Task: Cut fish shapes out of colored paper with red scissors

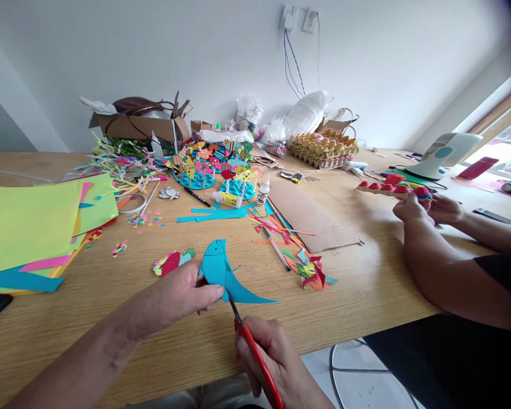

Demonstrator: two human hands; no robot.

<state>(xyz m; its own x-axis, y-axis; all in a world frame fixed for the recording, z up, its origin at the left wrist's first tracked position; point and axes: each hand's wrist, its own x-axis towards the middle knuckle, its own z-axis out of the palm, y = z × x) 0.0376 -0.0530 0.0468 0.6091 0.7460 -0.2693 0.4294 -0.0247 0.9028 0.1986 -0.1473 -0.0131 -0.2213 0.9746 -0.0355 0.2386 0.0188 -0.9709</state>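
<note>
Between the thumb and fingers of my left hand [196, 289] is a piece of blue paper [216, 262] with a fish drawn on it in dark lines. A pointed strip of the same paper trails off to the right. My right hand [266, 349] grips red-handled scissors [255, 352], whose blades meet the paper's lower edge close to my left thumb. How far apart the blades are, I cannot tell. Just beyond my left hand lies a small pile of coloured paper cutouts [170, 262].
Coloured sheets [29, 221] are stacked at left. Paper scraps [313, 271], a pen [276, 250] and cardboard [310, 218] lie to the right. Behind stand glue bottles [263, 192] and paper-fish decorations [238, 170]. At right, another person's hands [413, 209] hold a painted egg-carton strip [383, 188].
</note>
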